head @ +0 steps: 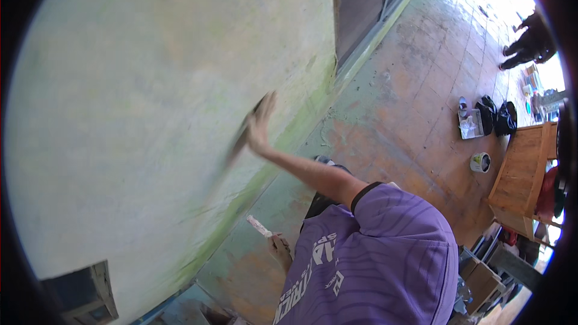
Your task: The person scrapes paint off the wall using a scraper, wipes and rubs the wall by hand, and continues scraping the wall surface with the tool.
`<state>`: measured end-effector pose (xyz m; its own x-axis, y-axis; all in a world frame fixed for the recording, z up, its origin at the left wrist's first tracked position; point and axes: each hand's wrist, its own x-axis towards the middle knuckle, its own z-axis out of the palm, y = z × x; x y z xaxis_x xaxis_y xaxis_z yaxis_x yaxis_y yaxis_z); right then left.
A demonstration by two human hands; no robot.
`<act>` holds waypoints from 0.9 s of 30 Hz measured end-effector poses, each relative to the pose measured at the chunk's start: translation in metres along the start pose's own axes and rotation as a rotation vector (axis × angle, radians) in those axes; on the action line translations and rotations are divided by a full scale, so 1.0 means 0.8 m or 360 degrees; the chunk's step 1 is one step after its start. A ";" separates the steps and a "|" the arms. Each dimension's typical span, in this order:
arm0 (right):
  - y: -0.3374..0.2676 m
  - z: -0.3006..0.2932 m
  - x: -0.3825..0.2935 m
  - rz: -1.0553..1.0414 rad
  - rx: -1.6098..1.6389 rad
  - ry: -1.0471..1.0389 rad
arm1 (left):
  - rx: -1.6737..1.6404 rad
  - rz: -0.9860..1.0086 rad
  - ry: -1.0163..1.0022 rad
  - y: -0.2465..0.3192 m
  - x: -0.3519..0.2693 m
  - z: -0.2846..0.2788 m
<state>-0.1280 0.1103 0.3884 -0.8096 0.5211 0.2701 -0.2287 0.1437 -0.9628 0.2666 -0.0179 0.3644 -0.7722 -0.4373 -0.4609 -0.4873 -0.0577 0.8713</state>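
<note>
My right hand [262, 124] reaches out at the pale green-white painted wall [135, 122], fingers extended, and looks blurred. A dark strip runs along the wall side of this hand; whether it is a held pad or blade, or only shadow, is unclear. Lower down, my left hand [280, 249] is closed around one end of a white cylindrical stick [259, 226] with pinkish marks. The stick points towards the wall and stands apart from it. Along the wall's foot runs a brighter green band [244, 207].
On the worn tile floor [406, 113] are a white bucket [479, 162], a tray [470, 124] and black bags [505, 117]. A wooden cabinet [519, 167] stands at right, near piled boards [478, 280]. A person [528, 43] is beyond. The wall has a framed opening [361, 13].
</note>
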 end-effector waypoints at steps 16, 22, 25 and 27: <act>0.155 0.116 -0.271 0.1326 -0.0073 -0.1171 | -0.0357 0.0095 0.0273 -0.097 -0.007 -0.106; 0.249 0.023 -0.252 0.2115 0.0218 -0.0543 | -0.0434 -0.0026 0.0543 -0.159 -0.013 -0.122; 0.233 0.036 -0.191 0.2533 0.0956 -0.0353 | -0.0494 -0.0158 0.0824 -0.184 -0.042 -0.129; 0.184 0.081 -0.138 0.2413 0.1194 -0.0295 | -0.0543 -0.0060 0.0871 -0.192 -0.064 -0.132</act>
<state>-0.1072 0.0196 0.2168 -0.5601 -0.2992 -0.7725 0.6090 -0.7809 -0.1391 0.4239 -0.0813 0.2720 -0.3938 -0.8187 -0.4180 -0.2832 -0.3245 0.9025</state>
